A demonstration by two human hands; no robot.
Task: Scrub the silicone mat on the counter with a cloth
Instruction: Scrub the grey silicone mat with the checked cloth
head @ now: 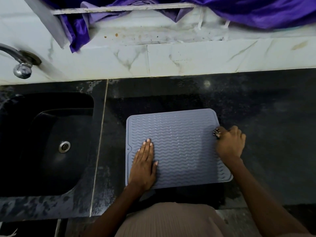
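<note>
Mat: the grey-blue silicone mat (177, 147) lies flat on the dark counter (265, 117), lower centre of the frame, just right of the black sink (46, 142). Its ribbed face is up.

Left hand: the left hand (143, 166) rests palm down on the mat's lower left part, fingers (147, 144) straight and together, holding nothing. It looks to be pinning the mat.

Right hand: the right hand (230, 142) sits at the mat's right edge, fingers curled tight around a small dark speckled wad (216, 133) that peeks out at the knuckles. This is probably the cloth, though too little shows to be sure.

Stage: judged from the pose, scrubbing is at the right edge, with most of the mat face yet to be covered.

Risk, slipping: the counter looks damp in patches, so a hard stroke could slide the mat toward the sink if the left palm eases off.

Risk, buckling: the mat is soft, and a stroke pushed in from its edge could fold or lift that edge.

Risk, missed dirt: the wavy ribs may hide grime if strokes only run across them.
</note>
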